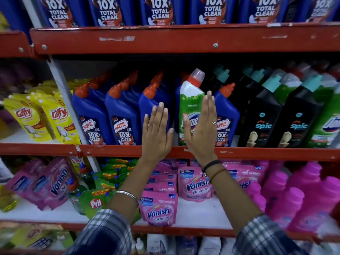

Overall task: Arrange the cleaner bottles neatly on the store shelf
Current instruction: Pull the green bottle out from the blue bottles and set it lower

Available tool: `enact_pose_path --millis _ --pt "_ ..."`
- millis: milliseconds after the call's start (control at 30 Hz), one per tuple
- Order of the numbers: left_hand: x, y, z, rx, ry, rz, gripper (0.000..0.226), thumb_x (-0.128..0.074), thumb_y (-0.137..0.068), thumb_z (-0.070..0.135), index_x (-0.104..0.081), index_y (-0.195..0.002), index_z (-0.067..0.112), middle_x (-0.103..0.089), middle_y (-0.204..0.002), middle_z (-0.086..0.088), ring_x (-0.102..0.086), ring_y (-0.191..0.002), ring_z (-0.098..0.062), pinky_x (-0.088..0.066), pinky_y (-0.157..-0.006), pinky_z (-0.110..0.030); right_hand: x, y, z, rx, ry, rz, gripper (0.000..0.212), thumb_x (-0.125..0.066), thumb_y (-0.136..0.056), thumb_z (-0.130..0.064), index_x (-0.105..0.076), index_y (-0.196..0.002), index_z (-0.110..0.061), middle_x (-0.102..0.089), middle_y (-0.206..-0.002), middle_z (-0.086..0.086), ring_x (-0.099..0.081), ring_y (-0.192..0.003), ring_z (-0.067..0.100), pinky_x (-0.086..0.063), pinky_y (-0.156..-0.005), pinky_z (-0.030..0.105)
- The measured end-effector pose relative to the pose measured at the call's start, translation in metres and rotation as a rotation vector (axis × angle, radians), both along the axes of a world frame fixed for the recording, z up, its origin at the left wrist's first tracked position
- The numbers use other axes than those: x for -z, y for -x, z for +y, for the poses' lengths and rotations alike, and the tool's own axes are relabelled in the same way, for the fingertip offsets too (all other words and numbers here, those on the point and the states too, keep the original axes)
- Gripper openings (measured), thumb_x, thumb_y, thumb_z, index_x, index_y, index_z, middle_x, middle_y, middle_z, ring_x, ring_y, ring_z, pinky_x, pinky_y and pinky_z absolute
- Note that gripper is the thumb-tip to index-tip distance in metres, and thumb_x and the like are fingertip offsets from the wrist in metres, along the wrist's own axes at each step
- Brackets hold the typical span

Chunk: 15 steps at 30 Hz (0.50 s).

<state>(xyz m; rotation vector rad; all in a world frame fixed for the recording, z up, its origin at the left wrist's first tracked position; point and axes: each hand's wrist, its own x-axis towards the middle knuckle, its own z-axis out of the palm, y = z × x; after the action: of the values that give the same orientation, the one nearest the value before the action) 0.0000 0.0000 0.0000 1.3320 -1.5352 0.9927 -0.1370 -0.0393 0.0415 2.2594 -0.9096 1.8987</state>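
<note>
A green cleaner bottle (190, 105) with a white neck and red collar stands on the middle shelf (110, 150) among blue Harpic bottles (122, 116). My left hand (156, 134) is flat and open against the blue bottle just left of the green one. My right hand (202, 129) is flat and open, its fingers upright over the green bottle's right side and the blue bottle (227, 115) beside it. Neither hand grips anything.
Black Spic bottles (263, 116) and more green bottles fill the shelf's right part. Yellow Giffy pouches (58, 116) lean at the left. Pink Vanish pouches (159, 208) and pink bottles (311, 197) sit on the lower shelf. Blue bottles (158, 10) line the top shelf.
</note>
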Motion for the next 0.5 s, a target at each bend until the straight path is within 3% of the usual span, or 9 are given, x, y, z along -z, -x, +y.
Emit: enact_pose_path --millis 233,500 --pt "0.038 -0.023 -0.026 -0.190 0.050 -0.060 0.063 -0.033 -0.101 0.030 -0.004 -0.154 0.013 0.003 -0.161 0.000 -0.004 -0.148 -0.018 -0.005 -0.121 -0.043 0.003 -0.030 -0.015 0.089 -0.195 -0.084 0.091 -0.063 -0.087 -0.047 -0.015 -0.146 0.003 -0.023 -0.154 0.022 -0.023 -0.140 0.032 -0.030 -0.112 0.040" --pt "0.046 -0.026 -0.036 -0.242 0.123 -0.091 0.060 -0.029 -0.101 0.033 -0.010 -0.153 0.011 -0.003 -0.161 -0.002 -0.008 -0.148 -0.018 -0.008 -0.120 -0.044 -0.004 -0.034 -0.019 0.179 -0.239 -0.148 0.094 -0.072 -0.080 -0.044 -0.023 -0.143 0.005 -0.043 -0.138 0.026 -0.041 -0.125 0.039 -0.041 -0.101 0.043"
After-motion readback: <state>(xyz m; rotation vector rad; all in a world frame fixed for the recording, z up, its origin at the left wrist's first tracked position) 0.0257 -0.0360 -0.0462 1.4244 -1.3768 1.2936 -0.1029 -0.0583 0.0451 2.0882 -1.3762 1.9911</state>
